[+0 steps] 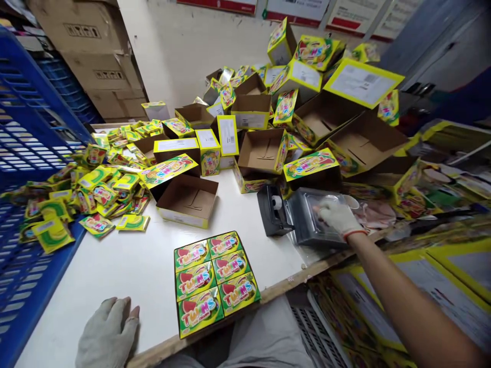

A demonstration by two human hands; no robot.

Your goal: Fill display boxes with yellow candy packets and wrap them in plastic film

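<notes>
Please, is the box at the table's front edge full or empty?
Full: the box holds six TWINS packs, without visible gaps.

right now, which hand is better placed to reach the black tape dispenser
Probably the right hand: it is at the dark container right beside the tape dispenser, while the left hand is farther off across the white table.

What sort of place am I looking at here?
Probably a packing workshop: six TWINS boxes sit grouped on a white table, open printed cartons are piled beyond them, and a tape dispenser stands close by.
</notes>
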